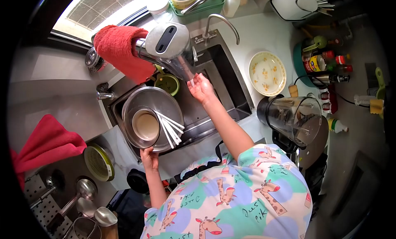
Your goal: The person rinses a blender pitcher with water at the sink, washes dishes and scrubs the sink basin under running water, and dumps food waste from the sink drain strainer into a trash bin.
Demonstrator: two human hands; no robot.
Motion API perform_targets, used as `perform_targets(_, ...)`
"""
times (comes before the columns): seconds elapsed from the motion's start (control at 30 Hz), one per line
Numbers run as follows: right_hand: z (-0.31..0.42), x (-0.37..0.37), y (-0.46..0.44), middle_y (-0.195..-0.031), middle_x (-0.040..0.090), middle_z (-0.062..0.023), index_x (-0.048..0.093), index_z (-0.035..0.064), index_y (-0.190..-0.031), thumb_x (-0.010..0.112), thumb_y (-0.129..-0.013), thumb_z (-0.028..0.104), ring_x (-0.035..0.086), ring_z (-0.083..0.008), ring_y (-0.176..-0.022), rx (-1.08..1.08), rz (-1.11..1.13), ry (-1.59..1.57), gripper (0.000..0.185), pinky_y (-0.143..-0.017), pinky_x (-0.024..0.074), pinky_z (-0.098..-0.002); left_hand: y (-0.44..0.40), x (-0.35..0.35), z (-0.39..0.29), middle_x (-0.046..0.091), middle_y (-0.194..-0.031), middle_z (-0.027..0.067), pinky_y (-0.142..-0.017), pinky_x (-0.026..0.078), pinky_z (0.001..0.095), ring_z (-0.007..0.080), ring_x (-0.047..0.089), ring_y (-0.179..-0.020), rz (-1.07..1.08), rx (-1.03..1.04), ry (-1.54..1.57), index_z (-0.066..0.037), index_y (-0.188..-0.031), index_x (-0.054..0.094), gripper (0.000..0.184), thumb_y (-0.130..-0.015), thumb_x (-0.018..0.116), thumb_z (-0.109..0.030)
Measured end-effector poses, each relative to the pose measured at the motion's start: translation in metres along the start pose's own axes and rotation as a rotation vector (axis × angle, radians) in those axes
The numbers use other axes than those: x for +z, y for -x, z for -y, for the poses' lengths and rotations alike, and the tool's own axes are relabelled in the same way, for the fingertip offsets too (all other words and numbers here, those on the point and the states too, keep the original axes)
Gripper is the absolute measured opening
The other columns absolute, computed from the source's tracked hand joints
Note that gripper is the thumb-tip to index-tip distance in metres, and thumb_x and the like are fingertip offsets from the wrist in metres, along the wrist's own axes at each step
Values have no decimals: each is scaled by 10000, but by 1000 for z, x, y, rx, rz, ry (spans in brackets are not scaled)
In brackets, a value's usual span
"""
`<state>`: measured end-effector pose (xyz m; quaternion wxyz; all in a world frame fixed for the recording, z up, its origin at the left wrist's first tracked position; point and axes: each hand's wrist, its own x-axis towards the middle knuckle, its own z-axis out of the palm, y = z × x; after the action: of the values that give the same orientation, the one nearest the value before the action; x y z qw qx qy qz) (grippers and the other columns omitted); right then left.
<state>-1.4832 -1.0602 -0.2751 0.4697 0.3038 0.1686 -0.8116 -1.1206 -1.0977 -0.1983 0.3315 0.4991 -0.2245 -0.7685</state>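
Basin (166, 102) lies beyond left hand (149, 159) pinching its rim, right hand (201, 89) half-spread at clear container (176, 51).

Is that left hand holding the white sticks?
No, the left hand is at the near rim of the big metal basin, apart from the white sticks.

Meets left fingers (146, 150) at the rim as a steel basin (160, 99) (round, shiny); sits by right fingers (197, 79) as a clear, grey-lidded container (180, 54).
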Motion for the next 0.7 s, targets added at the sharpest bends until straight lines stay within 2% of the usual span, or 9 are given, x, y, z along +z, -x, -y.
perform_targets(0.1, -21, -1, -16, -614, 501, -29, 492, 103, -692, 448, -968, 369, 502, -166, -497, 220, -159, -188, 386, -462, 463, -282, 1, 0, -3, 611, -1103, 76, -844, 540, 410, 236, 605, -1003, 1, -7, -3, -81, -1176, 534, 485, -727, 504, 100)
perform_targets(0.13, -25, 1, -17, -512, 342, 5, 370, 128, -625, 455, -954, 394, 367, -139, -406, 275, -137, -253, 431, -363, 344, -252, 1, 0, -2, 609, -1107, 77, -849, 537, 413, 238, 602, -1009, 3, -14, -1, -80, -1178, 532, 488, -726, 503, 101)
perform_targets(0.17, -23, 6, -21, -481, 291, 18, 336, 144, -607, 443, -949, 401, 306, -127, -382, 421, -152, -225, 441, -341, 271, -254, 0, 0, -2, 609, -1108, 77, -852, 535, 414, 239, 602, -1009, 7, -19, 2, -80, -1179, 532, 489, -725, 504, 101)
perform_targets(0.27, -22, 18, -39, -485, 278, 41, 369, 147, -655, 441, -950, 386, 263, -132, -365, 336, -90, -87, 386, -324, 235, -265, -1, -5, -2, 609, -1109, 76, -858, 529, 415, 243, 602, -1007, 6, -20, 10, -80, -1179, 532, 492, -722, 504, 101)
perform_targets(0.4, -11, 3, -35, -653, 471, -32, 530, 73, -971, 462, -901, 196, 407, -170, -438, -113, -248, 274, 157, -372, 326, -314, -2, -6, -1, 611, -1101, 74, -859, 525, 415, 241, 604, -1001, -20, -17, 23, -87, -1167, 537, 490, -717, 503, 104)
perform_targets(0.5, -24, -127, -84, -1024, 538, -229, 468, -11, -1174, 479, -778, 33, 591, -336, -823, -1152, -928, 1384, 399, -716, 504, -446, -2, -13, 0, 612, -1092, 72, -853, 526, 415, 236, 603, -999, -28, -36, 15, -91, -1147, 547, 478, -714, 501, 105)
perform_targets(0.57, -23, -125, -40, -1131, 489, -280, 459, -36, -1171, 495, -731, 1, 534, -409, -1004, -854, -1291, 1277, 443, -913, 424, -479, -5, -15, 0, 609, -1097, 63, -856, 524, 409, 228, 601, -1000, -14, -38, 8, -99, -1140, 550, 464, -723, 500, 99)
perform_targets(0.67, -22, -175, -50, -1139, 491, -274, 464, -45, -1167, 506, -738, 25, 545, -426, -986, -817, -1467, 1404, 437, -916, 428, -462, -1, -12, -2, 600, -1124, 54, -870, 519, 403, 228, 593, -1016, -33, -37, -9, -108, -1138, 550, 448, -741, 494, 92)
perform_targets(0.7, -20, -182, -57, -1135, 488, -268, 466, -44, -1165, 510, -738, 25, 541, -427, -990, -779, -1300, 1419, 435, -915, 429, -462, -3, -14, -2, 598, -1128, 54, -876, 516, 408, 229, 590, -1025, -29, -39, -15, -108, -1139, 549, 450, -740, 494, 92)
